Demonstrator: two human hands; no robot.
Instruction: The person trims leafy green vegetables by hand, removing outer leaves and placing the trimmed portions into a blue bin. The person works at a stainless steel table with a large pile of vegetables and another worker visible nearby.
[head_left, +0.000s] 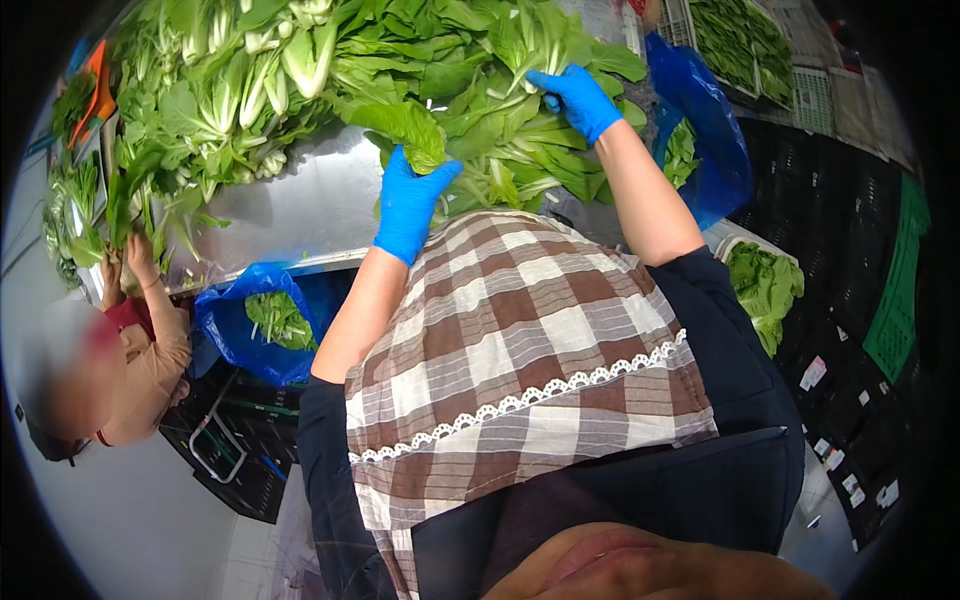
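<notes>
My left hand (414, 199), in a blue glove, holds a broad green leaf (405, 126) between thumb and fingers near the table's front edge. Farther right, my right hand (583, 103), also gloved in blue, pinches the pale stem end of a leafy green (538, 41); its fingertips are partly hidden. Loose leaves (517, 150) lie heaped between and below both hands. A large pile of leafy greens with white stalks (247, 82) covers the back and left of the metal table (315, 191).
A blue plastic bag (214, 319) with leaves hangs at the table's front left; another blue bag (712, 142) stands at the right. A white bucket of leaves (761, 289), black crates (810, 195) and a leaf-filled crate (739, 49) are rightward. A co-worker's hands (139, 259) handle greens at left.
</notes>
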